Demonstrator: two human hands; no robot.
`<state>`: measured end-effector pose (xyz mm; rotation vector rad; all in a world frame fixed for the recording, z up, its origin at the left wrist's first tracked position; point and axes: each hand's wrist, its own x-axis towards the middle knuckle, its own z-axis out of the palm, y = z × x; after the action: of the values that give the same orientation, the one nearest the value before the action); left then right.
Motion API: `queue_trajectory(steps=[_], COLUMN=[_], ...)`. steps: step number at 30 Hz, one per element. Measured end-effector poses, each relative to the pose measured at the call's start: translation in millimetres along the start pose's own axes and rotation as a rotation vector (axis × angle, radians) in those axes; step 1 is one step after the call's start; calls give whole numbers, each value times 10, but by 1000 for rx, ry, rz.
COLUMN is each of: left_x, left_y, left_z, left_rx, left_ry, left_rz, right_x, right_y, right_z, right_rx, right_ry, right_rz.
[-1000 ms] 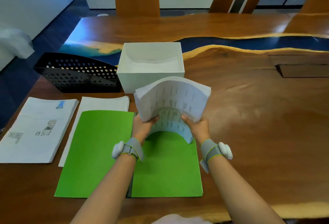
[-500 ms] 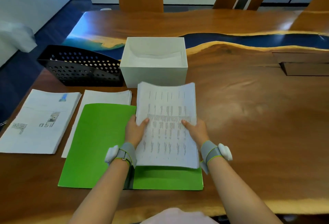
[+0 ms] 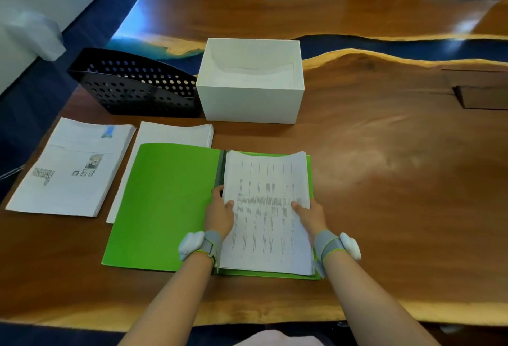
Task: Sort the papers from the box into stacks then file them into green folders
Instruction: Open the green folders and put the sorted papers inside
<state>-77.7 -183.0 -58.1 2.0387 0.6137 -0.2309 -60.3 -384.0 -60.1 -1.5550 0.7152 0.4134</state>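
Note:
An open green folder [image 3: 165,202] lies on the table in front of me. A stack of printed papers [image 3: 266,213] lies flat on its right half. My left hand [image 3: 220,215] grips the stack's left edge, thumb on top. My right hand [image 3: 309,216] holds the right edge the same way. The white box [image 3: 247,103] stands behind the folder. Two more paper stacks lie to the left: one with pictures [image 3: 71,167] and a plain one [image 3: 173,134] partly under the folder's left cover.
A black perforated file holder [image 3: 132,87] stands left of the white box. The wooden table [image 3: 398,180] has a blue resin strip at the back and a recessed hatch [image 3: 481,95] at the far right. The near table edge runs below my forearms.
The paper stack, held bent and upright above the folder a second ago, has come down and now lies flat on the folder's right half. Both hands stayed on its edges.

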Motion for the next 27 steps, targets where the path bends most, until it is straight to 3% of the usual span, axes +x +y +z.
queue_trajectory(steps=[7, 15, 19, 27], left_x=[72, -40, -17, 155], left_y=[130, -63, -98, -224], left_z=[22, -97, -123, -190], left_rx=[37, 349, 516, 661], left_ry=[-15, 127, 213, 135], left_rz=[-2, 36, 177, 321], right_x=[93, 14, -17, -16], right_y=[-136, -18, 4, 32], right_z=[-12, -14, 11, 18], right_rx=[-64, -124, -126, -26], right_ry=[29, -2, 31, 59], right_rz=[-8, -37, -87, -76])
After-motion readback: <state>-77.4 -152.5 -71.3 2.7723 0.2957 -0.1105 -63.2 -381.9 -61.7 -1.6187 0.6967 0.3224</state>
